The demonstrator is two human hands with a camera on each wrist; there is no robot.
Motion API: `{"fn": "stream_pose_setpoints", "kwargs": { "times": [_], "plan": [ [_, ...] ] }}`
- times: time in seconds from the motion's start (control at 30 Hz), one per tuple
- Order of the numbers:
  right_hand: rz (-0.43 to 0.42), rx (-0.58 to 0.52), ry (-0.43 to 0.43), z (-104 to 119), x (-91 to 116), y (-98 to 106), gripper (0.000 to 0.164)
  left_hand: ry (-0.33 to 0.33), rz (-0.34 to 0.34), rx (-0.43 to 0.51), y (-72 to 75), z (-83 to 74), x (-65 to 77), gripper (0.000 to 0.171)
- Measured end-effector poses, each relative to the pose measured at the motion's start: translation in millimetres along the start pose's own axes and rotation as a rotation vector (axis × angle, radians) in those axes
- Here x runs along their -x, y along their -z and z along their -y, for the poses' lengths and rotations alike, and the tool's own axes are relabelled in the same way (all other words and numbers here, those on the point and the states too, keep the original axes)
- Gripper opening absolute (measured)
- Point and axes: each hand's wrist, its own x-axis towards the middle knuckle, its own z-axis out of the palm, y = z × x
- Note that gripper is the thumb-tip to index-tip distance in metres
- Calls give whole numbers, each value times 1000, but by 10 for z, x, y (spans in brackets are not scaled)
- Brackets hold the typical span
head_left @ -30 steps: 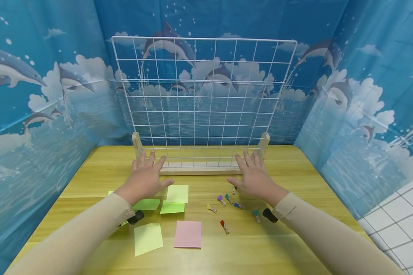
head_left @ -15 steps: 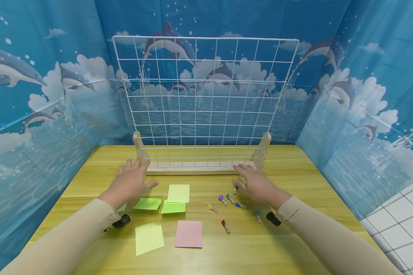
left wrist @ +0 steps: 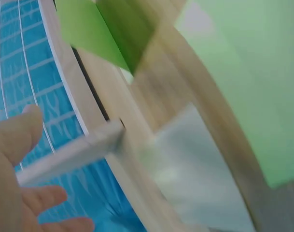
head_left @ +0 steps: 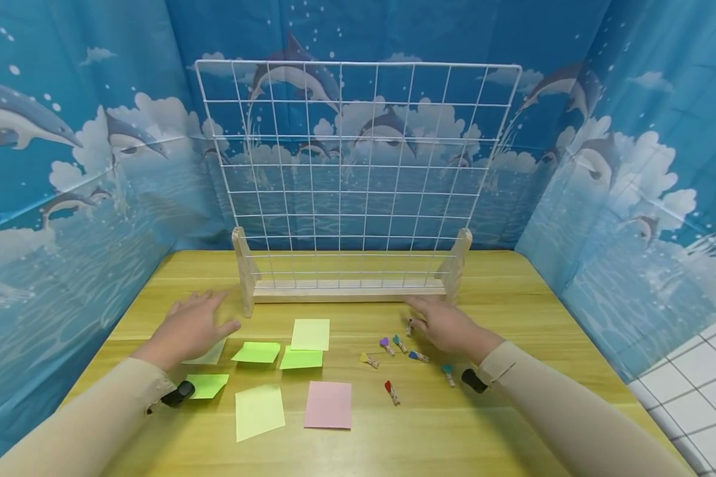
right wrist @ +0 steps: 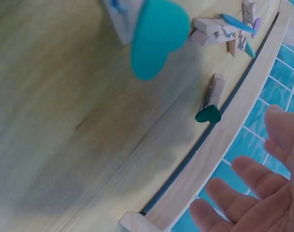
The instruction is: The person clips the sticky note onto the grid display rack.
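Note:
My left hand (head_left: 185, 328) hovers with fingers spread over the table's left side, holding nothing. Partly under it in the head view lies a pale sticky note (head_left: 207, 355); a bright green sticky note (head_left: 207, 385) is beside the wrist. My right hand (head_left: 447, 323), also holding nothing, has loosely bent fingers near the wooden base of the white wire grid (head_left: 358, 165). Close to its thumb is a small clothespin with a dark green heart (right wrist: 209, 114). A clothespin with a teal heart (right wrist: 161, 36) looms large in the right wrist view.
Between the hands lie a pink sticky note (head_left: 328, 405), a yellow one (head_left: 260, 412), another yellow one (head_left: 310, 334) and green ones (head_left: 256, 352). Several heart clothespins, including a red one (head_left: 392, 392), are scattered right of centre. A dolphin-print curtain (head_left: 95, 199) encloses the table.
My left hand has moved left and nearer, away from the grid, uncovering notes. My right hand has drawn back slightly from the grid, its fingers less spread. Notes and clothespins stay put.

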Motion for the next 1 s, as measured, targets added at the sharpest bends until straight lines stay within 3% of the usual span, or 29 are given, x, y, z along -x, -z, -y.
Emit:
{"fn": "stream_pose_setpoints", "kwargs": {
  "times": [0.33,0.53,0.7,1.0],
  "plan": [
    [1,18,22,-94,-25,-36,52,64,111,37,-30,450,86,90],
    [17,12,27,-62,-42,-73,49,84,175,44,-58,630,136,90],
    [35,11,32,-37,-42,-74,47,61,206,60,-114,706,155,88],
    [35,40,30,-70,-65,-110,38,55,192,71,-137,721,210,85]
  ]
}}
